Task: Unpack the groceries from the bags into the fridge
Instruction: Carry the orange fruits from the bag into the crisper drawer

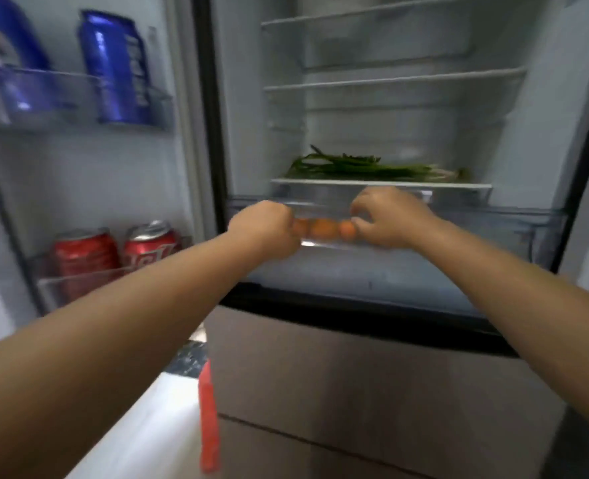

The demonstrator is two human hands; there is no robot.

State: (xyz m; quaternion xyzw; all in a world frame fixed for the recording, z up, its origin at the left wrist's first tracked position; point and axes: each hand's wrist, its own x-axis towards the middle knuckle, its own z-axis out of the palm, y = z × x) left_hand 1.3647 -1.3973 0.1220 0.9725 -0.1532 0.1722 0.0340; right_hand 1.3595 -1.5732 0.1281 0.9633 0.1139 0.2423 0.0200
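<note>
Both your hands reach into the open fridge (545, 133) at the front of the clear crisper drawer (493, 229): your left hand (263, 229) has a curled grip and your right hand (388, 217) a pinching one on either end of a row of small orange items (324, 228), likely produce in clear wrap, though blur hides which. Green onions (365, 165) already lie on the shelf above the drawer, blue cans (116, 67) and red cans (85, 261) stand in the door racks. Judged part-done: the orange items are not yet set down, and no bags are in view, so the remainder cannot be gauged.
</note>
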